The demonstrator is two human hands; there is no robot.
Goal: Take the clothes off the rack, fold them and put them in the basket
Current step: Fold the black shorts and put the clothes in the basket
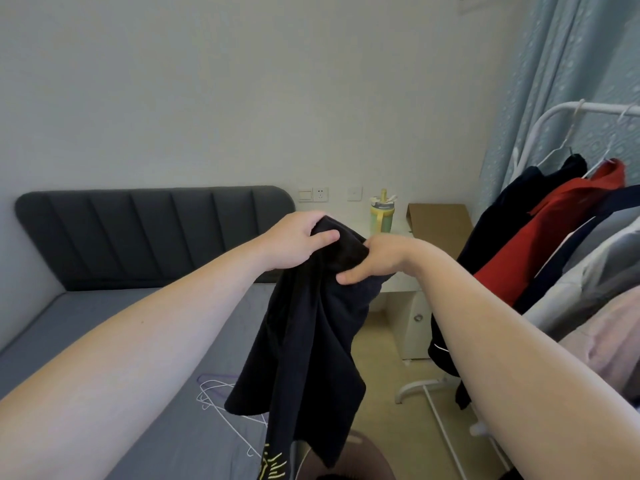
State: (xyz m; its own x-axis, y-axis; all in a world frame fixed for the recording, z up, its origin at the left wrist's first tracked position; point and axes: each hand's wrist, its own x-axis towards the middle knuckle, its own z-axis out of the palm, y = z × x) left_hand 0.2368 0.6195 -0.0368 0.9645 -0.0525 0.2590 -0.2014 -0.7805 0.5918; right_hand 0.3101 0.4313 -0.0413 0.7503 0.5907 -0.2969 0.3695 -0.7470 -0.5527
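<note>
While both hands hold it up in the air, the black garment (311, 327) hangs down in front of the person, above the edge of the bed (104, 327) and the floor. The left hand (294, 240) grips the top of the cloth, with the thumb on the near side and the other fingers wrapped over the fabric. The right hand (375, 259) pinches the same top part just beside it, thumb under and fingers curled into the cloth. A yellow print shows on the lowest part of the garment. White wire hangers (221, 393) lie on the grey bed, partly behind the hanging cloth. At the right the white rack (554, 119) carries more clothes: a dark piece (512, 209), a red one (561, 230), then grey and pink ones. A round brown basket (360, 455) is at the bottom edge, under the garment. A green bottle (382, 213) stands on the small white table by the wall.
</note>
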